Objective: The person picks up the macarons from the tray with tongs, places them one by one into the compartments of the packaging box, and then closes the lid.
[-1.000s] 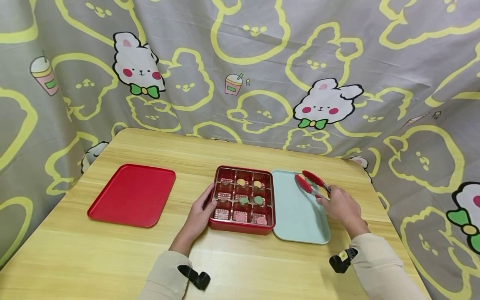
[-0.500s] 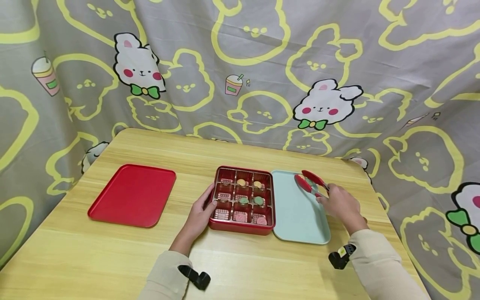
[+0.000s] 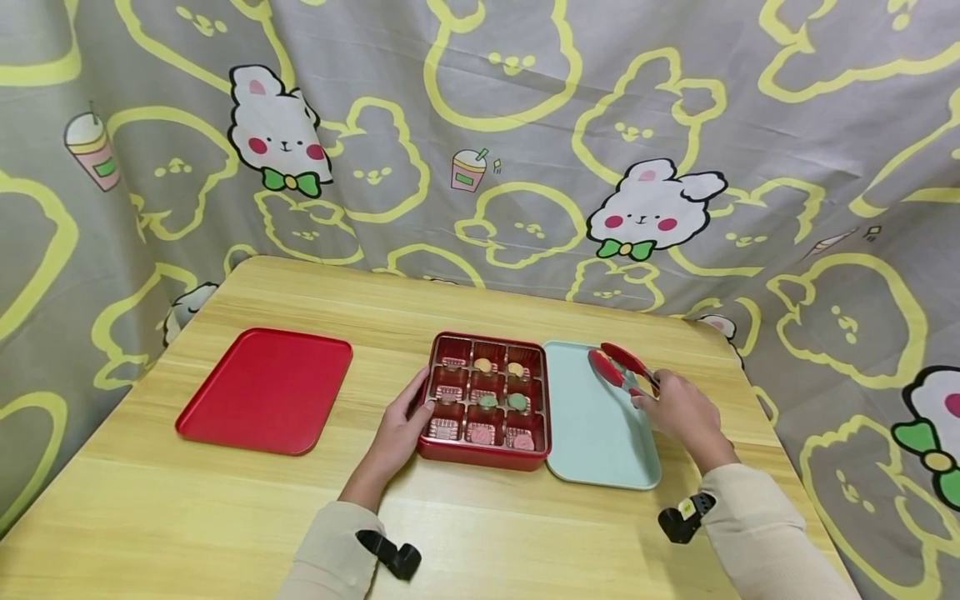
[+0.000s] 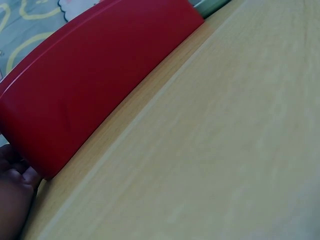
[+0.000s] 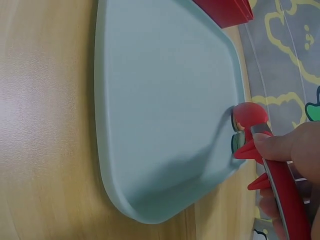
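Here, the right hand [image 3: 684,410] has fingers curled round red-headed tongs [image 3: 633,364], pointing lengthwise far-left over the far end of one pale-green rectangular tray [image 3: 603,437]. The left hand [image 3: 401,429] grips one nine-compartment red box [image 3: 480,456]: two yellow pieces [image 3: 483,365], two green, two pink. Only the right wrist view clearly shows one orange piece [image 5: 237,121], one green, between the heads.

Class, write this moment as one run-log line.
left hand: holds red box; right hand: holds red tongs at far end of pale tray; in box: yellow, green, pink pieces; green piece at tongs: grip unclear
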The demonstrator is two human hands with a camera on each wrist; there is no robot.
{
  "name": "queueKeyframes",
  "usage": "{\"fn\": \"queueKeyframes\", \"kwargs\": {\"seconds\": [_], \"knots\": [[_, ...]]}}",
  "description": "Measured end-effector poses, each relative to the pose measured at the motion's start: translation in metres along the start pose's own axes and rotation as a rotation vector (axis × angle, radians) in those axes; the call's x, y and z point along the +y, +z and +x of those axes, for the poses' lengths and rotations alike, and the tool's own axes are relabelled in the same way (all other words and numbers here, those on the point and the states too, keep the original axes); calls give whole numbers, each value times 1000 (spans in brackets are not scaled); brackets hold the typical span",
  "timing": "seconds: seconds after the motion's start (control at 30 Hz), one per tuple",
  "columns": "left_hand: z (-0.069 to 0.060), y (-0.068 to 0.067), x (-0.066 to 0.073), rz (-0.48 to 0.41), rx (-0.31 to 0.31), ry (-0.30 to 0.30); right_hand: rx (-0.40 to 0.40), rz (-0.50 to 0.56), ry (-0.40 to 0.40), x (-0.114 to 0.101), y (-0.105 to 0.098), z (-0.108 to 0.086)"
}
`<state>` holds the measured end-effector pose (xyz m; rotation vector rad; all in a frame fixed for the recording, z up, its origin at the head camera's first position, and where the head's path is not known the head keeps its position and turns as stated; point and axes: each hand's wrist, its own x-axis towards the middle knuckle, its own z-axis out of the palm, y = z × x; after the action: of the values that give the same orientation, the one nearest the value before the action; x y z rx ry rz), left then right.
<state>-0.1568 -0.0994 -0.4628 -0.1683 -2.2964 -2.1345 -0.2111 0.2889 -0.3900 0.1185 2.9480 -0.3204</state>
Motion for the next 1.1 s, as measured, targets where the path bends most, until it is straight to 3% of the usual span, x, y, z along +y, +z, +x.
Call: {"fn": "queueKeyframes", "kwargs": {"seconds": [0.4,0.77,1.1], "knots": [[0,0,-1,-16,-4,-3,38,23,-60,-5,-5,-7],[0,1,0,-7,-2,-9,150,43,-197,-38,-12,-20],[-1,0,1,-11,-3,-28,169,98,-276,-72,-7,-25]]}}
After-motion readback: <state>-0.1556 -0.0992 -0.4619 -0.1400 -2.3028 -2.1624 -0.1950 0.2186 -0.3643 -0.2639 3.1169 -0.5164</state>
